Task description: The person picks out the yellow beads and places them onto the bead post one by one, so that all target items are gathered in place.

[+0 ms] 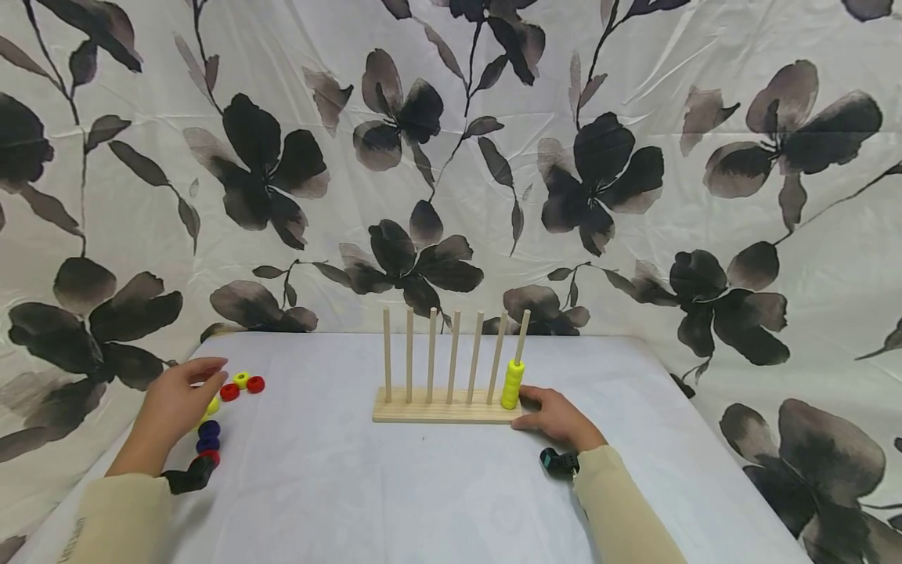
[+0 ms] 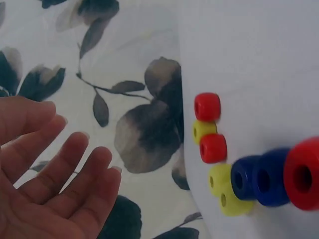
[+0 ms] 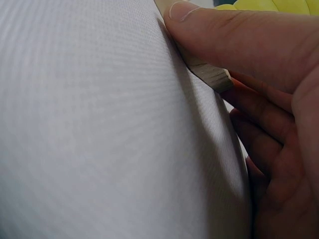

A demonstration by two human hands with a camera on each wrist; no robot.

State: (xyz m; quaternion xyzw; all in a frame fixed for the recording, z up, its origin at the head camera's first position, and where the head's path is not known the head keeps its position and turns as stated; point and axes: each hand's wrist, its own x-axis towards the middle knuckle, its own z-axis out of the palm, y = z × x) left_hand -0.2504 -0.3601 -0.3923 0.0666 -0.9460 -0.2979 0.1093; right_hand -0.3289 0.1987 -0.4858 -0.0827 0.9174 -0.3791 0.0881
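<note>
A pale wooden base (image 1: 440, 413) with several upright pegs stands on the table. Several yellow beads (image 1: 513, 385) are stacked on its rightmost peg. My right hand (image 1: 560, 417) grips the base's right end, thumb along the front edge and fingers behind. The right wrist view shows the thumb (image 3: 234, 40) against the wood. At the far left, my left hand (image 1: 176, 403) is beside loose beads, with nothing in its fingers. In the left wrist view its fingers (image 2: 97, 179) are spread and slightly bent, apart from the red bead (image 2: 212, 107) and the blue bead (image 2: 270, 174).
Loose red, yellow and blue beads lie in a bent line on the left of the white-covered table (image 1: 338, 486), among them a far red bead (image 1: 256, 385). A floral cloth (image 1: 493, 196) hangs behind the table. Dark devices are strapped to both wrists.
</note>
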